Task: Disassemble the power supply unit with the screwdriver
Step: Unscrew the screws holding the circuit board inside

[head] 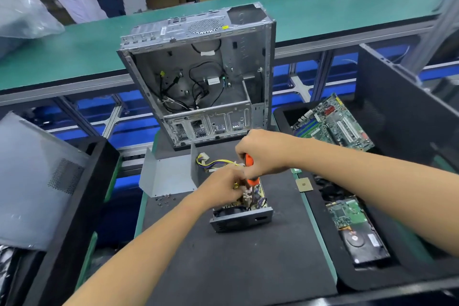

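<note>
**So, both hands are deep in the PSU**

Right hand comes in from the right, fist wrapped around the orange handle of the screwdriver, shaft pointing down into the power supply unit. Left hand reaches in from the lower left with fingers curled down among the board parts right by the shaft; can't tell exactly what it's pinching, too blurry.

The unit sits open-topped in the middle of the black mat, its yellow wire bundle trailing toward the back. A bent grey cover lies just left of it, with loose screws scattered near its front edge. Plenty of bare mat toward the near edge. Behind stands the gutted PC case, propped open side facing me.

Right-hand black bin holds a motherboard, a smaller green board and a hard drive. A CPU chip sits on the bin's edge. A grey side panel leans in the left bin.
</note>
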The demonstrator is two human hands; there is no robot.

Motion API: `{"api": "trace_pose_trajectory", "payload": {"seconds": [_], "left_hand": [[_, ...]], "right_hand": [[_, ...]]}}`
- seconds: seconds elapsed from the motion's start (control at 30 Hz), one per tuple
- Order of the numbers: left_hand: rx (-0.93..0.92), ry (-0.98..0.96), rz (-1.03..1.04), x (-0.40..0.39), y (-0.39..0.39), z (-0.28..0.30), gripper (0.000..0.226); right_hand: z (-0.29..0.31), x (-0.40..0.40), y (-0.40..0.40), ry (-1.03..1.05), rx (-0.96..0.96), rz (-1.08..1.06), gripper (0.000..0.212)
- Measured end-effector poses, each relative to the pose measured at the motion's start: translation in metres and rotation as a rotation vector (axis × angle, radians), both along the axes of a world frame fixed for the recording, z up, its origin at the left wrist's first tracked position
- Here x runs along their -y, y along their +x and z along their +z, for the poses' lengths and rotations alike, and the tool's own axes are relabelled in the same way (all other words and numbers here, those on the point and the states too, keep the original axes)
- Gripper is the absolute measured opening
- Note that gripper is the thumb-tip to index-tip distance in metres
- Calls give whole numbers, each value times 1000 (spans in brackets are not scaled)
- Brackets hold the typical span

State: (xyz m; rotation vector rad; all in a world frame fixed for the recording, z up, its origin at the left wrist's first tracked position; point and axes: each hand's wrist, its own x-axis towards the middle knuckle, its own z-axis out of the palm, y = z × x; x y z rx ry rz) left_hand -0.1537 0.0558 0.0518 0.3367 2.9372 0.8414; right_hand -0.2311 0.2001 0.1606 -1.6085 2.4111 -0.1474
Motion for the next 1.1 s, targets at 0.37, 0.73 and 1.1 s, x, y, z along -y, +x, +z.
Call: {"api": "trace_pose_trajectory", "payload": {"seconds": [0.37,0.73,1.1], "left_hand": [[124,-183,-334,-22,-36,-19,45],[159,-216,-324,-18,-37,-18,44],[162,-242,-325,-16,-38,-29,21]], "right_hand": [[-26,-20,-31,-30,67,-33,19],[-13,-17,-36,-72,91,-61,26],[5,-19,-42,-104,36,-159,21]]}}
